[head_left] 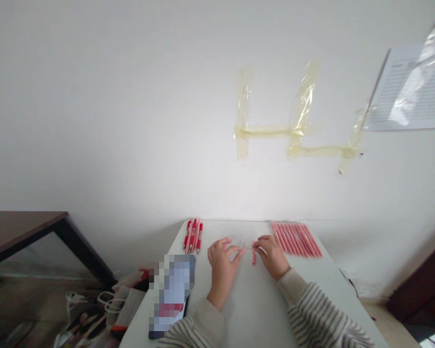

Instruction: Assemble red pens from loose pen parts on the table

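Both hands meet over the middle of a small white table [311, 285]. My left hand [222, 263] pinches one end of a thin pink pen part [245, 250], fingers closed. My right hand [271, 253] pinches the other side, and a short red piece [253, 256] hangs down from its fingers. A thin white refill [243, 240] lies just behind the hands. A small bunch of red-and-pink assembled pens [193, 236] lies at the far left of the table. A row of several pink pen barrels [296, 239] lies at the far right.
A phone [172, 295] with a blurred screen lies at the table's left front edge. A dark wooden table [25, 232] stands to the left, with cables and clutter [101, 309] on the floor. Yellowed tape [293, 130] and a taped sheet [413, 92] hang on the white wall.
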